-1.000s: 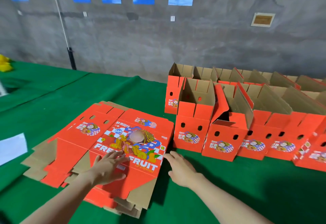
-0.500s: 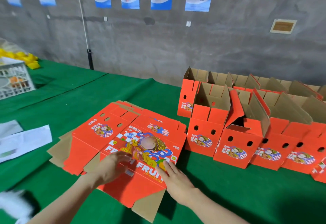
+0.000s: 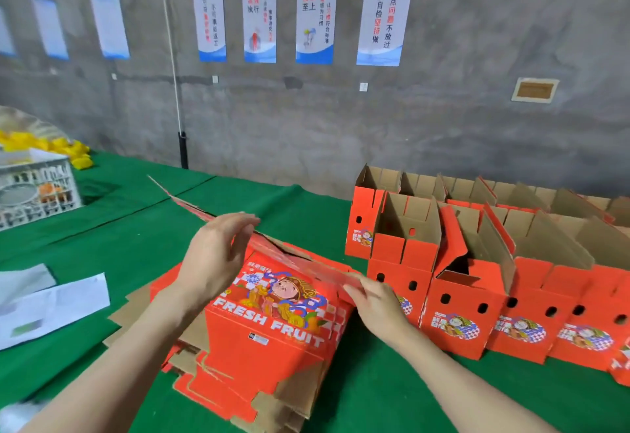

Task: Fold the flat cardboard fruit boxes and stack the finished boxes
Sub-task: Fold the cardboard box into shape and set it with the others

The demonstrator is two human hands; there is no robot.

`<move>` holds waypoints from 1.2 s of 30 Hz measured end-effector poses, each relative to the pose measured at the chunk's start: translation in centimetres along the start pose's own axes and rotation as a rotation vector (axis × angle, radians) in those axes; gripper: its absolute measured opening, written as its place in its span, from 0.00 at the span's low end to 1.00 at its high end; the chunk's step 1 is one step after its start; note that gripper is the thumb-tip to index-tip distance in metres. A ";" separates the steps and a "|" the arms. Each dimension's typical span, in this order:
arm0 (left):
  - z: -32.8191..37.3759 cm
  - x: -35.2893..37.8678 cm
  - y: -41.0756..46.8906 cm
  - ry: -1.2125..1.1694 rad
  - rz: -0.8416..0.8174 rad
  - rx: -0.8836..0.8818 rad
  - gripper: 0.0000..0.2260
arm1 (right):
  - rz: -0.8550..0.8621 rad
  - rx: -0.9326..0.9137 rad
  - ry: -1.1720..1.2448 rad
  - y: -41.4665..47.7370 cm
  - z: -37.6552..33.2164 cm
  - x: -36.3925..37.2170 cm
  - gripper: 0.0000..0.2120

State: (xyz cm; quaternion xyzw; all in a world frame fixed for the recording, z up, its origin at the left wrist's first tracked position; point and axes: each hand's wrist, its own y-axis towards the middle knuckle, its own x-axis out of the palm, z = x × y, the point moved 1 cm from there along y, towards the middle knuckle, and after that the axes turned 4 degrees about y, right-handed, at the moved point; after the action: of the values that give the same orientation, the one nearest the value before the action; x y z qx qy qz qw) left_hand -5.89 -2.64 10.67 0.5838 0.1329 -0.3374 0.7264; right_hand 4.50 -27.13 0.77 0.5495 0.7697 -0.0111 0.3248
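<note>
"While the top blank [image 3: 306, 264] hangs tilted over the pile of flat blanks [image 3: 266, 330], where does each grip sit?" the first observer asks.

"Left hand [image 3: 218, 255] curls over its raised edge, partway along. Right hand [image 3: 375, 299] pinches the lower right end. Both grips are closed on the one sheet. Likely reason: two holds set well apart peel it off without dragging the next sheet along."

"Position of the rest?"

"Pile lies on the green table [image 3: 306, 207], print side up, directly under the lifted sheet. Folded boxes [image 3: 467, 313] stand in rows just right of it, near the right hand, so a finished one probably has a short trip."

"Contents?"

"Folded boxes: tops open, bare brown cardboard inside, nothing in those whose insides show. White crate [image 3: 37, 190], far left: something orange and a grey round item, too blurred to name. Yellow items [image 3: 68, 153] sit behind it. White papers [image 3: 51, 303] lie left of the pile."
</note>
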 end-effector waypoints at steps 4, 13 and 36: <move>2.6 0.3 1.1 -0.061 0.028 0.041 0.15 | 0.170 -0.024 0.091 0.2 -1.0 -3.5 0.11; 6.3 5.0 1.0 -0.214 -0.034 0.044 0.24 | 0.462 0.002 0.420 -2.8 -1.2 -12.6 0.08; 17.9 13.2 1.0 -1.428 -0.337 -0.450 0.13 | 0.793 0.195 0.610 -22.3 6.7 -35.0 0.17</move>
State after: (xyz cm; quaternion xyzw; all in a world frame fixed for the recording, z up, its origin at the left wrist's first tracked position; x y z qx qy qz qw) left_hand 0.87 -23.73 8.69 0.0343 -0.2157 -0.7037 0.6760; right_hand -4.76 -67.85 5.84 0.8052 0.5572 0.2024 0.0117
